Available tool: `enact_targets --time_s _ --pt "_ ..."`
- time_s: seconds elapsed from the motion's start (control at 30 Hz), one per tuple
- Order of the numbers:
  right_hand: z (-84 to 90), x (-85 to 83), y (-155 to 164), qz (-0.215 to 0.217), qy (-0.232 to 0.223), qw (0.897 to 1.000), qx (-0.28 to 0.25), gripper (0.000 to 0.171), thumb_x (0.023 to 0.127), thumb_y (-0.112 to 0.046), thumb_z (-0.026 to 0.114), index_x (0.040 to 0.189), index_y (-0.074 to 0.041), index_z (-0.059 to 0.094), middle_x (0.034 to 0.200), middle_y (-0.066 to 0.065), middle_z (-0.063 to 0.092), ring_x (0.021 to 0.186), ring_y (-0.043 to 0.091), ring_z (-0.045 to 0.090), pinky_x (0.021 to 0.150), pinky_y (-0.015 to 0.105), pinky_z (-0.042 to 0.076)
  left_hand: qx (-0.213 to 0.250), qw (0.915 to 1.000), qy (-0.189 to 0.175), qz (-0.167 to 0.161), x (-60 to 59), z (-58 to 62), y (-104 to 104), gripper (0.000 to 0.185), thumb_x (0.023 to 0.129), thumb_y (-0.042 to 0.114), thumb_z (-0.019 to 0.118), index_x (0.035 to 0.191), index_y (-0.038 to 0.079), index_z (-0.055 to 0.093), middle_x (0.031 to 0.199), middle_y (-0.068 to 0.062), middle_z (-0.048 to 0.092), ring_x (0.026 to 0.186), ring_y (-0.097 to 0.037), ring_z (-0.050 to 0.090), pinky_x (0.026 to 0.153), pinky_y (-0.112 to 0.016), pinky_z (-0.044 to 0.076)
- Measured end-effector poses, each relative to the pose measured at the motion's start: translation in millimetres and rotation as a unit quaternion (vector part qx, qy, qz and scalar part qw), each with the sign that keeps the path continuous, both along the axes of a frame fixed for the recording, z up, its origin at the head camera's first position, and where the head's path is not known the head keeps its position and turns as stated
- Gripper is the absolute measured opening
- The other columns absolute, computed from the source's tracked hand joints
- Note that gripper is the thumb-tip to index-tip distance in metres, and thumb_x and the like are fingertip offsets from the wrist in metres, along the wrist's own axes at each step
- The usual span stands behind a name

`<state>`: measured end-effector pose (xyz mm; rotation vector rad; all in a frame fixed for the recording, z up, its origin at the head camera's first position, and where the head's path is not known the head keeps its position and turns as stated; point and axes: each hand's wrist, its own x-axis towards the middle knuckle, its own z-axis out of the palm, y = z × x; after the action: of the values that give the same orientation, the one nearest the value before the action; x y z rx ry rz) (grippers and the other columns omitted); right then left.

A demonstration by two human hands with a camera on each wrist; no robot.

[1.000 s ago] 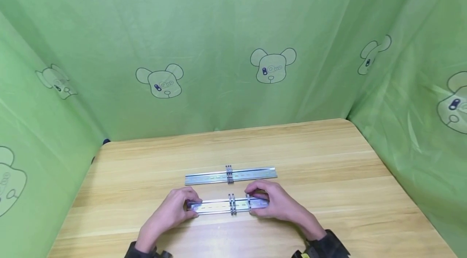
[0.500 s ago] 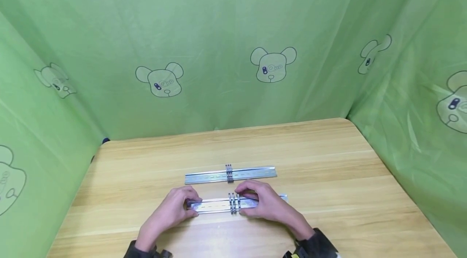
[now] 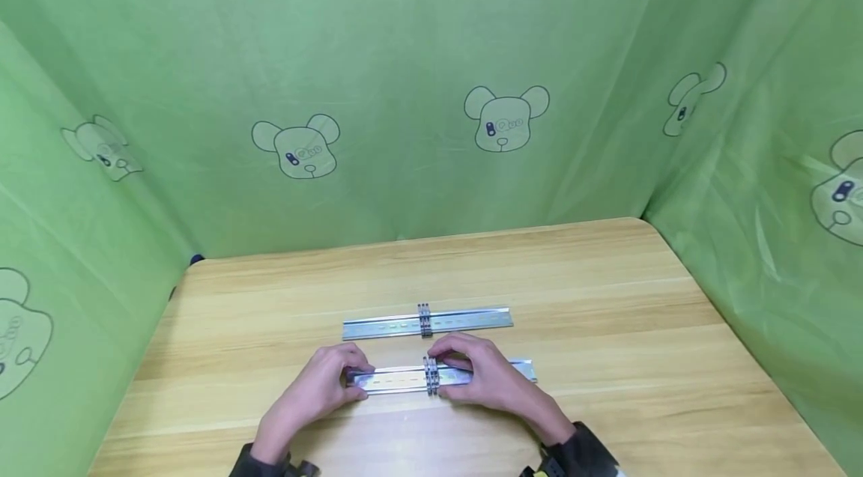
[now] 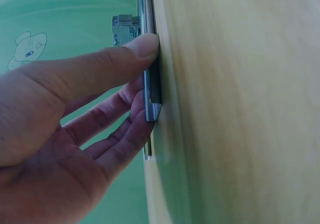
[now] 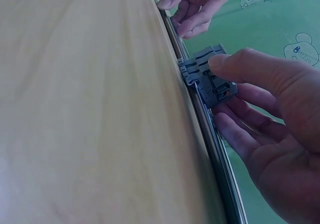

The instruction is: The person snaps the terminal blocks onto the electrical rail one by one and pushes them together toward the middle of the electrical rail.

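The right hand (image 3: 475, 380) is pinching the grey clips (image 5: 207, 76) between thumb and curled fingers, with the clips seated astride the near metal rail (image 3: 398, 381) at about its middle. The rail's long axis is running left to right across the wooden table (image 3: 607, 297), so the clips are lying directly under this grip and the free length of rail is extending away on both sides of it. The left hand (image 3: 317, 387) is gripping the rail's left end, thumb on the near edge and fingers on the far edge, well to the left of the clips; the right hand is the nearer one to them. Beyond both grips, a second rail (image 3: 377, 328) with its own clips (image 3: 423, 319) is lying parallel, apart from the first.

The right wrist view is showing the thumb on top of the clips and the fingers beneath, which the head view is hiding behind the hand. The left wrist view is showing the thumb (image 4: 135, 51) pressing the rail edge against the table.
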<state>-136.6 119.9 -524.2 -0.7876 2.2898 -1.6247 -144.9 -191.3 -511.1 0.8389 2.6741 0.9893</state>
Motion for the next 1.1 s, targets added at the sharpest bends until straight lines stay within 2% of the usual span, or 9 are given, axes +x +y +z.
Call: enact_targets --time_s 0.17,0.5,0.63,0.87,1.1 --pt "0.3 -0.1 -2 0.0 0.005 1.0 -0.005 0.051 0.075 0.007 0.085 0.121 -0.001 0.065 0.127 0.012 0.063 0.12 0.028 0.062 0.102 0.028 0.052 0.004 1.0 -0.004 -0.001 0.0 -0.7 -1 0.03 0.075 0.006 0.089 0.104 0.006 0.079 0.1 0.001 0.071 0.091 -0.017 0.069 0.082 -0.032 0.061" --pt "-1.5 -1.2 -3 0.005 0.013 1.0 0.006 0.061 0.074 0.002 0.089 0.129 0.003 0.062 0.131 0.01 0.062 0.123 0.027 0.061 0.103 0.033 0.052 0.001 1.0 -0.001 0.0 -0.2 0.6 0 0.03 0.075 0.005 0.089 0.103 0.005 0.079 0.099 -0.001 0.072 0.089 -0.018 0.069 0.08 -0.031 0.061" --pt "-2.2 -1.5 -5 0.002 0.025 0.999 0.025 0.063 0.073 -0.003 0.092 0.129 0.001 0.064 0.13 0.007 0.064 0.117 0.023 0.065 0.1 0.034 0.054 0.0 1.0 0.0 -0.001 0.8 1.6 0 0.03 0.075 0.005 0.089 0.103 0.005 0.079 0.1 -0.001 0.072 0.09 -0.018 0.069 0.081 -0.032 0.061" --pt "-5.2 -2.3 -10 -0.015 0.094 0.992 0.085 0.062 0.07 -0.015 0.095 0.125 -0.008 0.068 0.124 -0.001 0.067 0.11 0.012 0.065 0.098 0.032 0.055 -0.002 1.0 0.001 0.0 1.2 2.0 0 0.03 0.076 0.005 0.089 0.103 0.006 0.079 0.101 -0.001 0.072 0.091 -0.019 0.069 0.082 -0.033 0.061" --pt "-2.3 -1.9 -12 -0.031 0.104 0.988 0.111 0.055 0.071 -0.019 0.094 0.119 -0.012 0.069 0.117 -0.006 0.069 0.108 0.01 0.064 0.098 0.036 0.054 0.001 1.0 -0.005 0.001 0.5 1.8 0 0.03 0.076 0.004 0.089 0.104 0.006 0.079 0.1 0.0 0.072 0.091 -0.019 0.069 0.082 -0.032 0.061"
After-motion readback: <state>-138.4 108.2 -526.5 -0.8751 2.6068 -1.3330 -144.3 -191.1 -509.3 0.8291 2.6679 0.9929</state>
